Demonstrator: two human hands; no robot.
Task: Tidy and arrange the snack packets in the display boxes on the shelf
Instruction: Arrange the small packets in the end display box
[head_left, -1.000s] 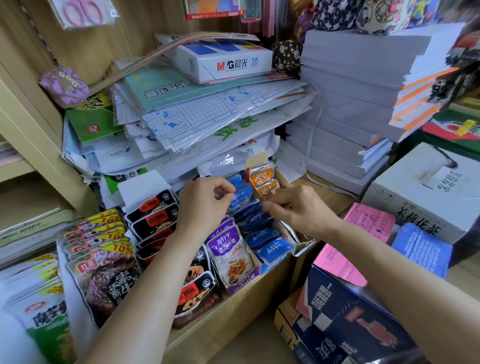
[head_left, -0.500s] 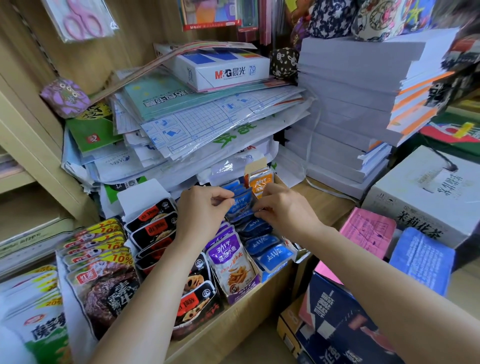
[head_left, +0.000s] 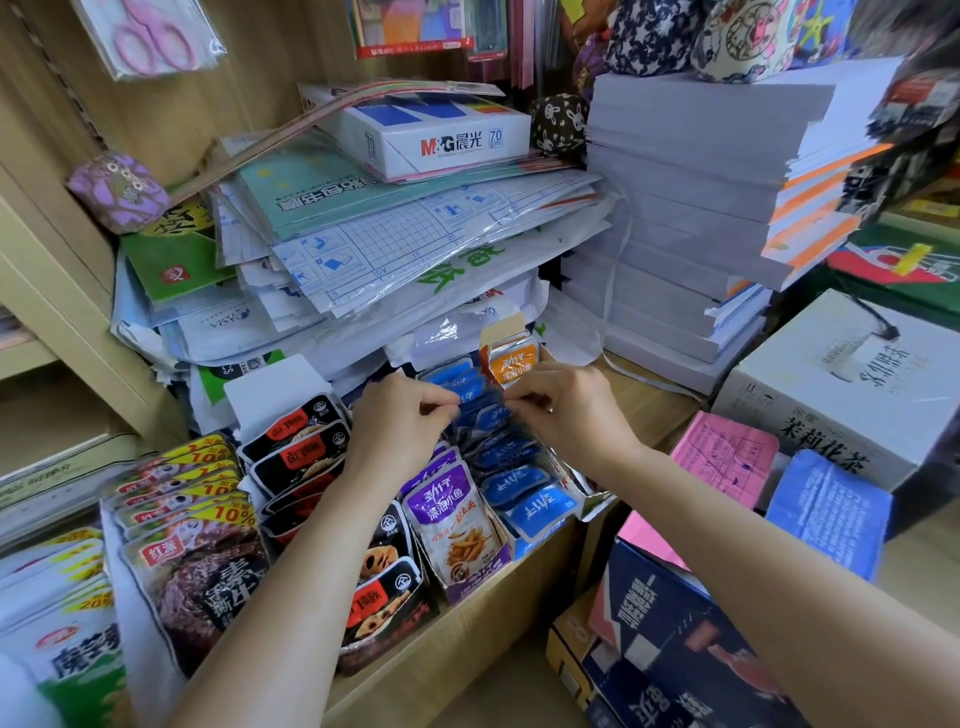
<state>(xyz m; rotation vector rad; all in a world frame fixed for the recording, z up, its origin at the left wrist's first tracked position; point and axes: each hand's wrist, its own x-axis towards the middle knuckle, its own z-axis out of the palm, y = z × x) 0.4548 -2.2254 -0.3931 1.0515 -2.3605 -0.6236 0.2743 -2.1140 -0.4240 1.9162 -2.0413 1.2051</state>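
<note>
A row of blue snack packets (head_left: 524, 493) stands in an open display box (head_left: 589, 496) on the wooden shelf (head_left: 467, 613). My left hand (head_left: 400, 421) and my right hand (head_left: 566, 410) meet over the back of this row, each pinching the top edge of a blue packet (head_left: 480, 402). An orange packet (head_left: 511, 364) stands upright at the box's far end, just above my right fingers. To the left sit purple packets (head_left: 452, 514), black and red packets (head_left: 301, 447) and brown packets (head_left: 202, 566) in their own boxes.
Behind the boxes leans a messy pile of stationery sheets (head_left: 395, 249) with a white paper ream (head_left: 436, 132) on top. A tall white paper stack (head_left: 691, 208) stands right. A white carton (head_left: 852, 384), pink (head_left: 727, 457) and blue (head_left: 826, 509) packs lie right; a dark box (head_left: 691, 654) sits below.
My right hand has moved left and back, from the box's right edge to the blue packets, meeting my left hand. The view has drawn closer.
</note>
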